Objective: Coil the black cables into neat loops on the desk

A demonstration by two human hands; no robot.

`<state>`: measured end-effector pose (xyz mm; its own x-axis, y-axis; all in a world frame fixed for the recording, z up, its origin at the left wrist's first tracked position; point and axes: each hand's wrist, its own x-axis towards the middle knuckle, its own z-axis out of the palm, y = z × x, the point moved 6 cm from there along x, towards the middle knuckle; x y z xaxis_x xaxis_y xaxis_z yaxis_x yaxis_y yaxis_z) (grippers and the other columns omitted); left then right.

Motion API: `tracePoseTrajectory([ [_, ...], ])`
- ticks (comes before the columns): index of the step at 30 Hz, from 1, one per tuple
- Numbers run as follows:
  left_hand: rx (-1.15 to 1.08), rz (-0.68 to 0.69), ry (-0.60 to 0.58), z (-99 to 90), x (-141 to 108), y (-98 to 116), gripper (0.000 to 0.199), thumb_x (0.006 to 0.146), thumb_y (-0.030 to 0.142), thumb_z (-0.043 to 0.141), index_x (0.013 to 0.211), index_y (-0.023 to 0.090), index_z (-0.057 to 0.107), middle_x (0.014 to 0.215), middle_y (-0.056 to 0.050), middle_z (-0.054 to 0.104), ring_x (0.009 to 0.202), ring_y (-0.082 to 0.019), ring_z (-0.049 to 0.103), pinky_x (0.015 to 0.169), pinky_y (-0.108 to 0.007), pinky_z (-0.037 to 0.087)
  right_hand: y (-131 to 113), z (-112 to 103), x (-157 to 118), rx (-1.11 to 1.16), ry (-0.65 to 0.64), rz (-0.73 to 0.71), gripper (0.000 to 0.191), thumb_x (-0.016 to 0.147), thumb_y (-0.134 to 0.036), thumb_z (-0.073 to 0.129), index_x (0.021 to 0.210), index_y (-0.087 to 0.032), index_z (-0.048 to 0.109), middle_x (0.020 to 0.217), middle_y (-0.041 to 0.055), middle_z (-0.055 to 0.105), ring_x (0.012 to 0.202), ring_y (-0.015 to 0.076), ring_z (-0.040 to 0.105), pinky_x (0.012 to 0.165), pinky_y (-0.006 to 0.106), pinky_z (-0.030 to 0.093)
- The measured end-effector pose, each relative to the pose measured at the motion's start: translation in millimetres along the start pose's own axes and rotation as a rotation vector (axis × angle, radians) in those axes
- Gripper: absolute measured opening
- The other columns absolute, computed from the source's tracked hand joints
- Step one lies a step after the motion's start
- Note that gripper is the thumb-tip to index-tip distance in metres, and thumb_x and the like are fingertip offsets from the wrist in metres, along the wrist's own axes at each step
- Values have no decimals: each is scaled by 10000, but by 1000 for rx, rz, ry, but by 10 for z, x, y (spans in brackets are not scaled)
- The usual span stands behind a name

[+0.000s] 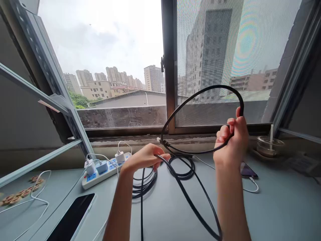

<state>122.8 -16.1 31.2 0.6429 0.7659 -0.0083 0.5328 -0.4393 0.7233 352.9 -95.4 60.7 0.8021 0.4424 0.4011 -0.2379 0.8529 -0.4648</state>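
A long black cable [193, 204] runs between my two hands and hangs down toward the table's near edge. My right hand [232, 137], raised on the right, is closed around the cable, which arches out of it in a wide loop in front of the window. The loop comes down to a light-coloured connector end [159, 140]. Lower and to the left, my left hand [147, 155] pinches the cable between thumb and fingers. Behind it, partly hidden by the hand and forearm, one coil of black cable [147, 190] lies on the table. A smaller coil [185, 175] rests just to its right.
A white power strip [100, 179] with plugged-in chargers stands at the left. In front lies a phone [72, 217]. Another phone [248, 170] is charging at the right, near a lidded cup with a straw [269, 147]. A metal frame [75, 124] rises at the left.
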Motion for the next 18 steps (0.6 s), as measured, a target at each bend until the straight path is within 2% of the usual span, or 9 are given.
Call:
tracePoseTrajectory([
  [2, -4, 2, -20, 86, 52, 2, 362, 798, 498, 575, 802, 147, 663, 521, -1, 580, 524, -140, 592, 490, -210, 402, 119, 38, -9, 12, -36, 27, 273, 748, -356, 632, 1007, -270, 609, 653, -84, 438, 401, 30, 251, 354, 194, 207],
  [4, -53, 10, 41, 107, 85, 32, 361, 785, 456, 587, 976, 156, 647, 617, -10, 620, 557, -149, 608, 450, -200, 389, 225, 63, -35, 21, -57, 40, 294, 748, -369, 633, 1030, -291, 603, 668, -83, 453, 409, 35, 252, 365, 191, 235],
  [7, -156, 122, 62, 141, 124, 158, 495, 773, 435, 585, 1200, 187, 563, 970, -82, 661, 617, -140, 607, 446, -206, 405, 373, 85, -131, 51, 7, 78, 284, 770, -387, 616, 1045, -319, 593, 729, -71, 513, 425, 39, 300, 395, 188, 298],
  [9, -205, 266, 1, 185, 144, 273, 518, 773, 458, 591, 1217, 193, 573, 1135, -121, 624, 704, -154, 614, 541, -239, 461, 486, 100, -224, 78, 95, 148, 273, 784, -393, 601, 1047, -322, 584, 813, -55, 570, 466, 40, 388, 439, 180, 361],
  [11, -183, 409, 1, 196, 156, 362, 469, 775, 505, 595, 1106, 178, 650, 1139, -132, 632, 841, -202, 619, 706, -297, 493, 614, 140, -309, 108, 145, 250, 274, 785, -380, 598, 1051, -319, 572, 936, -36, 618, 560, 44, 499, 503, 169, 418],
  [13, -157, 464, 127, 144, 181, 378, 446, 823, 569, 513, 939, 181, 700, 1125, -127, 647, 998, -243, 595, 882, -354, 460, 730, 198, -350, 127, 120, 343, 264, 787, -358, 587, 1044, -306, 560, 1041, -20, 637, 681, 59, 583, 572, 174, 462],
  [15, -225, 414, 352, 24, 203, 317, 528, 887, 601, 356, 779, 197, 678, 1125, -105, 658, 1081, -241, 577, 984, -382, 409, 818, 250, -339, 130, 37, 419, 248, 771, -324, 589, 1013, -284, 557, 1043, -9, 654, 759, 81, 624, 638, 200, 494],
  [17, -358, 349, 567, -105, 193, 221, 580, 908, 613, 257, 664, 205, 589, 1050, -86, 689, 1046, -222, 610, 984, -382, 418, 878, 298, -300, 112, -114, 500, 269, 725, -270, 622, 987, -260, 562, 923, -17, 676, 747, 97, 639, 695, 231, 511],
  [18, -415, 336, 632, -156, 182, 185, 572, 900, 630, 255, 646, 207, 545, 954, -78, 706, 986, -215, 639, 949, -375, 443, 894, 324, -282, 83, -223, 542, 288, 704, -249, 639, 984, -248, 570, 848, -25, 679, 719, 102, 640, 712, 244, 513],
])
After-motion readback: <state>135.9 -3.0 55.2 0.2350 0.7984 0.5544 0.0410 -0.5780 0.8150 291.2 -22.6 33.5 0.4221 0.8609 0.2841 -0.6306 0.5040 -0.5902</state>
